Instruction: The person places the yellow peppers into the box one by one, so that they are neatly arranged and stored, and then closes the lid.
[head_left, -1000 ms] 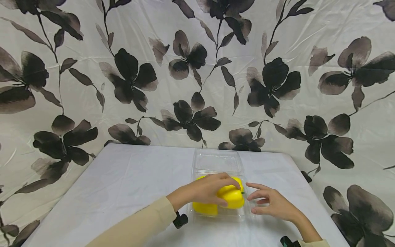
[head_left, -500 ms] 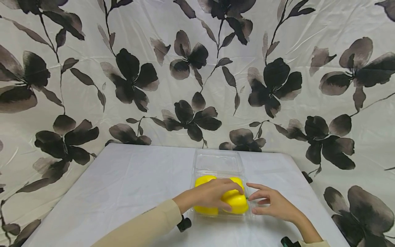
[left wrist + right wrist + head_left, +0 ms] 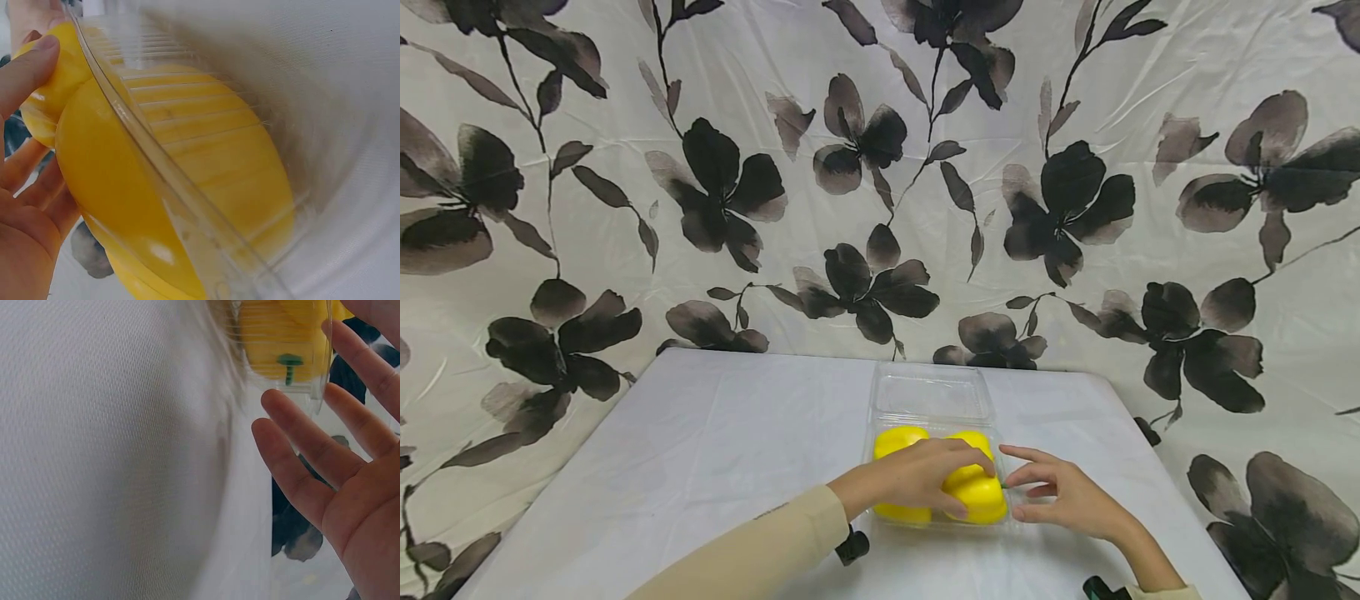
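A clear plastic clamshell container [image 3: 868, 454] lies with its lid [image 3: 932, 396] folded back. My left hand [image 3: 917, 475] grips a yellow bell pepper [image 3: 981, 497] in its right half, thumb on the near side and fingers over the far side. That pepper's green stem [image 3: 289, 367] points right, seen through the container's wall in the right wrist view. On the left sits another yellow bell pepper [image 3: 898, 437], partly hidden under my left hand; in the left wrist view this pepper [image 3: 112, 169] fills the foreground. My right hand [image 3: 1063, 496] holds nothing, fingers spread, fingertips right at the container's right edge.
A white cloth covers the table [image 3: 737, 433]. Behind it hangs a pale curtain [image 3: 955, 275] with dark flowers. Small black cameras are worn at both wrists, the left camera [image 3: 853, 546] just left of the container.
My left hand has moved right and slightly nearer with the bell pepper, lowering it into the container's right half beside the other pepper. The right hand has stayed in place.
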`<move>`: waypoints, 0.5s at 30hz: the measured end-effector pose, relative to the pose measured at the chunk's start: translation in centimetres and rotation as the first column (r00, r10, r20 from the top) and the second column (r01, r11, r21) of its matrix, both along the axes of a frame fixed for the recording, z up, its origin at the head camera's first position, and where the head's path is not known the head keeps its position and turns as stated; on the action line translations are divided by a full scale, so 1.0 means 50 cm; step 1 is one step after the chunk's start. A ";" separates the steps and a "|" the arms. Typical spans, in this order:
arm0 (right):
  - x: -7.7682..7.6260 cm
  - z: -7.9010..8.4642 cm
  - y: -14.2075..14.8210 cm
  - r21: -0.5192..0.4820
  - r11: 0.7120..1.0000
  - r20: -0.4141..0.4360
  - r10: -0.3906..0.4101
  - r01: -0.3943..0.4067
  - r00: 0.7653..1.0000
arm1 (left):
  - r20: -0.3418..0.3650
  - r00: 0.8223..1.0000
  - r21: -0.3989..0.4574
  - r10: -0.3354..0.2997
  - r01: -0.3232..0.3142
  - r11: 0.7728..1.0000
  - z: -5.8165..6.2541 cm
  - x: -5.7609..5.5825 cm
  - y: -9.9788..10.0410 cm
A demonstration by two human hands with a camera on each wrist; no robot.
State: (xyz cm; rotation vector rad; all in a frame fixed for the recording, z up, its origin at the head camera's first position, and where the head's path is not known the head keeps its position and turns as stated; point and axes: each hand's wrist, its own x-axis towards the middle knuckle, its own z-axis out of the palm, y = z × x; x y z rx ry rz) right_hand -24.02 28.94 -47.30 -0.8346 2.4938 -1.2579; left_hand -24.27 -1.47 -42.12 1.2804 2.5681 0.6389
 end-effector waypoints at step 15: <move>0.003 0.005 -0.003 0.009 1.000 0.006 -0.005 0.005 1.000 | 0.019 1.000 0.004 0.001 -0.001 1.000 -0.002 0.002 -0.001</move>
